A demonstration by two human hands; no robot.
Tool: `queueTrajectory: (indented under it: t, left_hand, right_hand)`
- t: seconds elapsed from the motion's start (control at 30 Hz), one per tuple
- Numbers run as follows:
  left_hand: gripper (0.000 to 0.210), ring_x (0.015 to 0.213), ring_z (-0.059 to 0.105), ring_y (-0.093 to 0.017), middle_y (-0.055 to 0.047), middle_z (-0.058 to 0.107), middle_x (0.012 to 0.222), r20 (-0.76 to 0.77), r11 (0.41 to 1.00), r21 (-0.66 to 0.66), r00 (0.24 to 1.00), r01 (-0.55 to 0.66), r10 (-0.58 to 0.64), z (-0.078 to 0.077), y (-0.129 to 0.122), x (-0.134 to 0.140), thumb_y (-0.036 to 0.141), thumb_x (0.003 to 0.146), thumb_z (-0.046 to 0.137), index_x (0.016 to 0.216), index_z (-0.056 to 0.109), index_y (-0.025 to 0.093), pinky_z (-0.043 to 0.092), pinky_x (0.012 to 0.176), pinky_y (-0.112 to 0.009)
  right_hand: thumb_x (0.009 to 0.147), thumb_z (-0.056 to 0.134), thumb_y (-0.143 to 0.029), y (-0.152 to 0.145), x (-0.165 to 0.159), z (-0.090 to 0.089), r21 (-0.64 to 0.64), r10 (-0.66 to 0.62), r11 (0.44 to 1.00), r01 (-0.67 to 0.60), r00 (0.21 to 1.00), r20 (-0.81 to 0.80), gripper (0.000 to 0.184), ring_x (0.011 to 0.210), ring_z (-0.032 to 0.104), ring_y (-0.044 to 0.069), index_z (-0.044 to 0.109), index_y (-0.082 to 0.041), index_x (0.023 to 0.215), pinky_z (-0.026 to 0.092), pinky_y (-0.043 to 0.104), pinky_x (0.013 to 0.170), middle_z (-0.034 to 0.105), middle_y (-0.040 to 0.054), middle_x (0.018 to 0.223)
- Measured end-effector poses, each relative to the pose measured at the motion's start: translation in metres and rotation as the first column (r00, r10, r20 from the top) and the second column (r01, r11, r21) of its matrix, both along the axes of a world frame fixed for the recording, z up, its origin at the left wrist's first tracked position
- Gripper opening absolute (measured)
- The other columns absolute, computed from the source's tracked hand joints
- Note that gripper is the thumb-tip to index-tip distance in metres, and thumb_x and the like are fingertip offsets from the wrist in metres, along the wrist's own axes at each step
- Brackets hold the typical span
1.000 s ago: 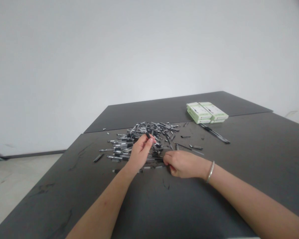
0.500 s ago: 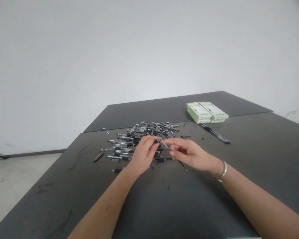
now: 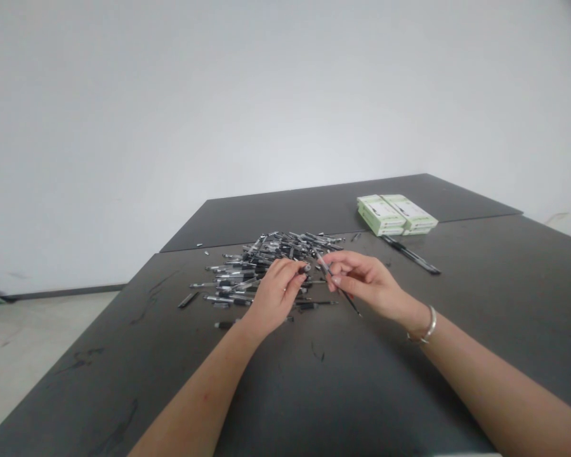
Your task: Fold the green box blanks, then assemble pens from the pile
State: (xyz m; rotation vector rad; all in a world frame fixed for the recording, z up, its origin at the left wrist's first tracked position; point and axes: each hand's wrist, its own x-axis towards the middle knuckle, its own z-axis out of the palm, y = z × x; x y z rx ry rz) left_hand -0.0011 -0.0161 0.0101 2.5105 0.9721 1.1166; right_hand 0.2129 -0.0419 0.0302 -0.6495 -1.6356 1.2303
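Black tabletop (image 3: 323,393), faintly streaked, spreads nearest. Over it, a silver bracelet (image 3: 430,324) circles the wrist of the right hand (image 3: 361,279), whose thumb and fingers pinch a slim pen rod (image 3: 322,263), clear above and dark below, slanting with its lower tip toward the near side. Just beside it, the left hand (image 3: 275,293) closes thumb and fingers on a short dark pen part (image 3: 305,269); how much is hidden inside the grip, I cannot tell. Off to the left rests a lone dark pen piece (image 3: 188,300). Around and beyond the left hand sprawls a jumbled heap of pens (image 3: 234,277). Farther back, loose pens (image 3: 412,255) lie in front of green-and-white boxes (image 3: 394,216), before a pale wall (image 3: 285,95).
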Motion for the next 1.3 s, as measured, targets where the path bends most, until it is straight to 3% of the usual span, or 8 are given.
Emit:
queueTrajectory:
  t: [0.2, 0.3, 0.57, 0.87, 1.3]
  left_hand:
    - [0.022, 0.097, 0.054, -0.020, -0.008, 0.061, 0.099, 0.003, 1.000, 0.013, 1.000, -0.014, 0.014, 0.000, 0.000, 0.000, 0.022, 0.096, 0.042, 0.110, 0.058, 0.018, 0.043, 0.088, -0.036]
    - [0.022, 0.096, 0.054, -0.020, -0.008, 0.061, 0.099, 0.003, 1.000, 0.017, 1.000, -0.014, 0.014, 0.000, -0.001, 0.000, 0.022, 0.096, 0.042, 0.110, 0.058, 0.018, 0.043, 0.088, -0.036]
    - [0.025, 0.097, 0.053, -0.019, -0.007, 0.060, 0.101, 0.013, 0.998, 0.052, 1.000, -0.026, 0.026, -0.002, 0.001, -0.001, 0.021, 0.096, 0.042, 0.116, 0.057, 0.021, 0.043, 0.089, -0.037]
    - [0.026, 0.098, 0.052, -0.020, -0.008, 0.060, 0.101, 0.037, 0.997, 0.068, 0.999, -0.036, 0.033, -0.001, 0.002, -0.003, 0.021, 0.096, 0.042, 0.116, 0.058, 0.021, 0.043, 0.090, -0.038]
    - [0.026, 0.100, 0.053, -0.020, -0.008, 0.061, 0.102, 0.033, 0.993, 0.096, 0.998, -0.063, 0.060, -0.003, 0.002, -0.004, 0.020, 0.095, 0.043, 0.114, 0.060, 0.021, 0.043, 0.091, -0.037]
  right_hand:
    - [0.089, 0.056, -0.020, -0.002, 0.003, -0.001, -0.074, 0.109, 0.991, -0.112, 0.993, -0.045, 0.041, 0.061, 0.050, 0.010, 0.048, -0.019, 0.130, 0.038, 0.022, 0.055, 0.059, -0.0014, 0.068]
    - [0.089, 0.056, -0.020, -0.004, 0.003, 0.001, -0.115, 0.161, 0.979, -0.166, 0.986, -0.046, 0.037, 0.053, 0.046, 0.008, 0.051, -0.017, 0.125, 0.035, 0.020, 0.049, 0.058, -0.0025, 0.064]
    - [0.086, 0.056, -0.019, -0.005, 0.006, 0.004, -0.220, 0.172, 0.961, -0.170, 0.985, -0.011, 0.032, 0.036, 0.035, 0.003, 0.054, -0.016, 0.118, 0.025, 0.015, 0.036, 0.056, -0.0053, 0.058]
    - [0.085, 0.058, -0.022, -0.003, 0.009, 0.005, -0.278, 0.183, 0.939, -0.204, 0.978, -0.099, 0.032, 0.033, 0.033, 0.002, 0.054, -0.015, 0.116, 0.023, 0.013, 0.032, 0.056, -0.0052, 0.055]
    - [0.084, 0.058, -0.020, -0.003, 0.013, 0.010, -0.313, 0.209, 0.924, -0.218, 0.976, -0.063, 0.031, 0.033, 0.031, 0.002, 0.056, -0.014, 0.115, 0.021, 0.013, 0.031, 0.053, -0.0066, 0.053]
